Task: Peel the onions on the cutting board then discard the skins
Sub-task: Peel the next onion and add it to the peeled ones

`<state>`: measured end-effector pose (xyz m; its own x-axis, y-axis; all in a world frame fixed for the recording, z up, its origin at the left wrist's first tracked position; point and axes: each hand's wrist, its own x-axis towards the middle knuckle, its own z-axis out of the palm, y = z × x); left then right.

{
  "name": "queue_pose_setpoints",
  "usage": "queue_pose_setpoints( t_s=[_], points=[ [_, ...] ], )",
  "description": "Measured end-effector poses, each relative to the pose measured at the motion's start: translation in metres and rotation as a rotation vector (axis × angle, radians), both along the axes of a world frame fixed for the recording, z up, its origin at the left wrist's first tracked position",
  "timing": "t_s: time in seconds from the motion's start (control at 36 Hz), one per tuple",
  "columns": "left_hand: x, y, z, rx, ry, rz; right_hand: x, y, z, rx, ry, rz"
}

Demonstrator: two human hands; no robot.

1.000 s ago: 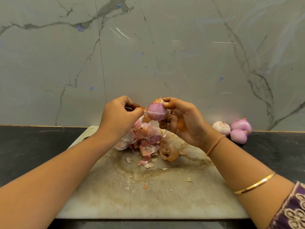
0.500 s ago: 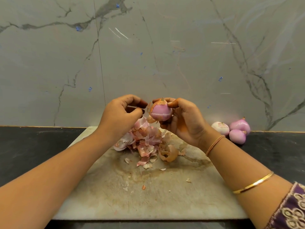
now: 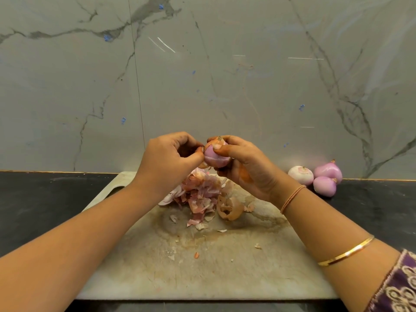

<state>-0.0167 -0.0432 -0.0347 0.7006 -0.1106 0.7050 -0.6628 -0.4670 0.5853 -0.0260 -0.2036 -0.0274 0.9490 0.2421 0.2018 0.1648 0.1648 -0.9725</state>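
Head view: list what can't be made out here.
- Far side of the held onion: hidden by the right hand.
- Left hand fingertips: curled out of sight; whether they pinch skin is unclear.
- Back of the skin pile: hidden by both hands.

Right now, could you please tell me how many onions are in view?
4: one onion held between both hands above the cutting board, and three peeled onions clustered on the counter at right. More could hide under the skin pile.
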Motion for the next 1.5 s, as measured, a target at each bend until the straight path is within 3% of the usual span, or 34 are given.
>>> queue_pose_setpoints(
  t_s=[0.17,0.33,0.56,0.92,1.22,1.5],
  points=[
    [0.0002,-0.0004,-0.0006,0.074,-0.067,0.054,0.0022,-0.0001,-0.0026,-0.014,-0.009,-0.001],
    [0.0047,0.0023,0.0008,0.03,-0.011,0.112,0.0035,-0.0041,-0.0009,0.061,-0.026,-0.018],
    [-0.0006,0.0012,0.0048,-0.137,0.184,-0.138,0.0081,-0.0059,-0.0023,0.021,-0.045,-0.005],
    [-0.0018,-0.0007,0.0055,-0.201,0.273,-0.209,0.0042,-0.0056,-0.002,-0.127,-0.114,0.018],
    [0.0029,0.0028,0.0031,-0.16,0.154,-0.116,0.0032,-0.0062,-0.0016,-0.115,-0.099,0.053],
    [0.002,0.0,0.002,-0.172,0.197,-0.133,0.003,-0.0056,-0.0017,-0.187,-0.116,0.005]
  ],
)
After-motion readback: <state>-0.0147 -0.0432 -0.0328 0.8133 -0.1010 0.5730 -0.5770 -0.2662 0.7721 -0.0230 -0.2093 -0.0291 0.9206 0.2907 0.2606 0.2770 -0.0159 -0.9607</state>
